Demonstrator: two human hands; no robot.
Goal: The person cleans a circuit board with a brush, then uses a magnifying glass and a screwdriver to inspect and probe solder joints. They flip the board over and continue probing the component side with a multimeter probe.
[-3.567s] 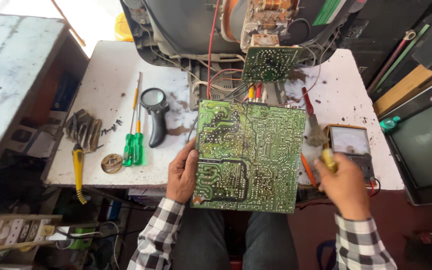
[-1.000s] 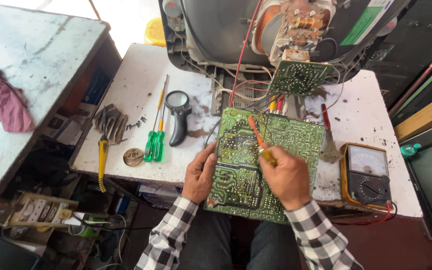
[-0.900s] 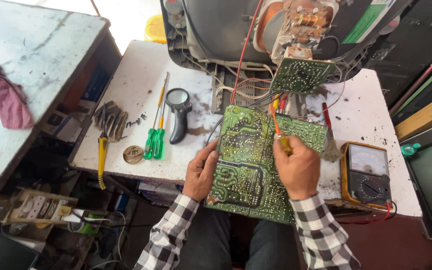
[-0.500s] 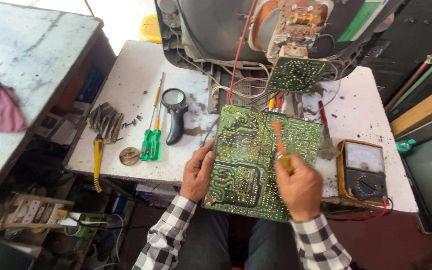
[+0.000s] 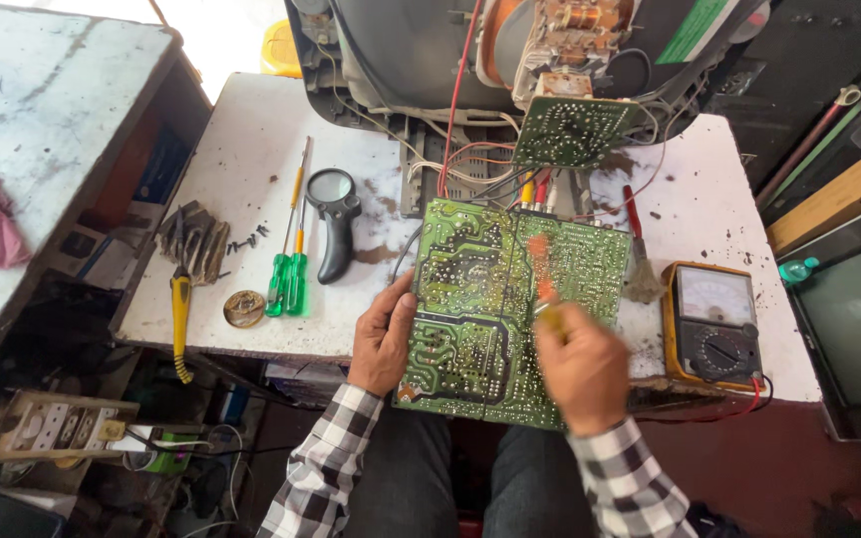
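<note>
right hand (image 5: 582,367) pinching orange-tipped tool (image 5: 542,281), sliding it back down circuit board (image 5: 510,309) (blurred); left hand (image 5: 383,339) still clamping board edge.

Two hands at a green circuit board on a stained white workbench

The left hand (image 5: 383,339) grips the left edge of the large green printed circuit board (image 5: 490,329), solder side up and tilted over the bench's front edge, while the right hand (image 5: 582,367) lies on it holding a blurred orange-handled tool (image 5: 542,279). On the white workbench (image 5: 251,139) lie two green-handled screwdrivers (image 5: 289,284), a black magnifying glass (image 5: 333,214) and, right of the board, a yellow-cased analogue multimeter (image 5: 716,324). Behind stands an opened television chassis (image 5: 430,50).
</note>
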